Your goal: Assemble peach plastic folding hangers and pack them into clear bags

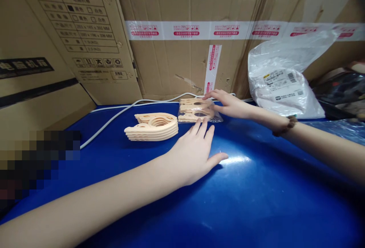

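A clear plastic bag (196, 110) of beige plastic pieces, which look like folded travel hangers, lies flat near the back of the blue surface. My left hand (196, 151) is open, its fingers stretched towards the near edge of the bag, with the fingertips at or just touching it. My right hand (228, 103) reaches in from the right with fingers extended over the bag's right end; it appears to rest on the plastic. Left of the bag sits a neat stack of matching beige folding hangers (154, 128), unwrapped. Neither hand grips anything.
Large cardboard boxes (171, 62) rise behind and to the left of the blue tabletop (256, 202). A white cable (107, 120) runs along the back. At the right stands a white plastic package (282, 84) with a label, beside dark wrapped items (336, 88).
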`<action>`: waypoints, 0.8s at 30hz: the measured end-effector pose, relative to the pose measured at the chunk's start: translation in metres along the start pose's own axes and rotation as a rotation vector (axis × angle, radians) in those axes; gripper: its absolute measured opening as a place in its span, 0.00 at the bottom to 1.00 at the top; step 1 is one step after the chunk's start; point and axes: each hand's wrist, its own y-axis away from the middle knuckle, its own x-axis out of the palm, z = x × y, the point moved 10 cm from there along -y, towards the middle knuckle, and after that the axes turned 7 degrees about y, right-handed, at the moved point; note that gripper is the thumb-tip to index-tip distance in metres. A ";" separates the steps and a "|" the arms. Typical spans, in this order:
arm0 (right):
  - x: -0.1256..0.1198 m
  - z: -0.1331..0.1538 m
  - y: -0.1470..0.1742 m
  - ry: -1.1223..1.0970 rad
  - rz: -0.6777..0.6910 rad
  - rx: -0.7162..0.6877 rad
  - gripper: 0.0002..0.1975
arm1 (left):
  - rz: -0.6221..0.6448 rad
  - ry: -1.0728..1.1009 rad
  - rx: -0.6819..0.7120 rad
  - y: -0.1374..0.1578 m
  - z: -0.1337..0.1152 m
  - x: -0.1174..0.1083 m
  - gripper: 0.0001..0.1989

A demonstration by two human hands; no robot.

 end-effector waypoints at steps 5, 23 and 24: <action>-0.020 0.012 0.022 0.002 -0.032 -0.024 0.17 | -0.009 -0.045 0.055 0.023 0.018 -0.036 0.40; -0.067 -0.068 0.123 0.502 0.271 0.637 0.17 | -0.008 -0.075 -0.120 0.048 0.118 -0.068 0.58; -0.072 -0.082 0.133 0.491 0.263 0.690 0.21 | -0.034 -0.079 -0.079 0.050 0.105 -0.067 0.55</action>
